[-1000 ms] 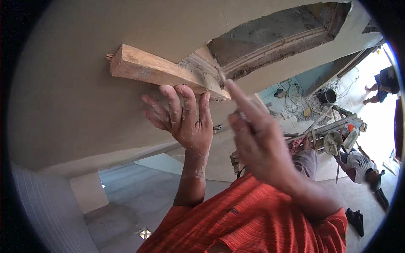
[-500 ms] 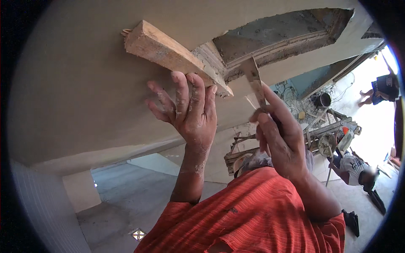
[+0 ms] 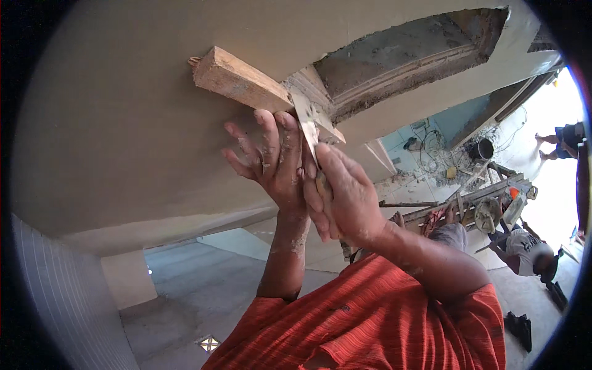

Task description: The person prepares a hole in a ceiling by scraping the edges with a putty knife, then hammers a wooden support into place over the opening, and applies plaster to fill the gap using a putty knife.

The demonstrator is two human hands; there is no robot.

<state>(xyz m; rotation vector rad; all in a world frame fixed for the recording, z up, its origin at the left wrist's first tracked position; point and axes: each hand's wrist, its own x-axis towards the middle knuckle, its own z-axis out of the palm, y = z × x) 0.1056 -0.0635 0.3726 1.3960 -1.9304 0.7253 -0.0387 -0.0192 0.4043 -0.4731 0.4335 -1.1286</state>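
Observation:
A rough length of timber [image 3: 243, 80] lies against the smooth plastered surface [image 3: 142, 123] above me, its near end beside a moulded recess edge [image 3: 407, 80]. My left hand [image 3: 280, 169], dusted with plaster, has its fingers stretched and spread, with fingertips at the timber's lower side; its thumb is mostly hidden behind my right hand. In my closed right hand [image 3: 348, 200] is a putty knife [image 3: 304, 117]. Its flat metal blade crosses the timber close to my left fingertips; whether it touches the wood, I cannot tell.
An opening with rough grey surfaces [image 3: 394, 52] lies beyond the timber. Below right stand a plank scaffold [image 3: 493, 185], a dark bucket [image 3: 483, 148] and tangled cables [image 3: 435, 145]. One person [image 3: 524, 250] is near the planks, another [image 3: 564, 142] at the far right.
My right hand has moved left with the putty knife, bringing the blade from the recess edge over to the timber. My left hand stays spread at the wood. The view has shifted slightly.

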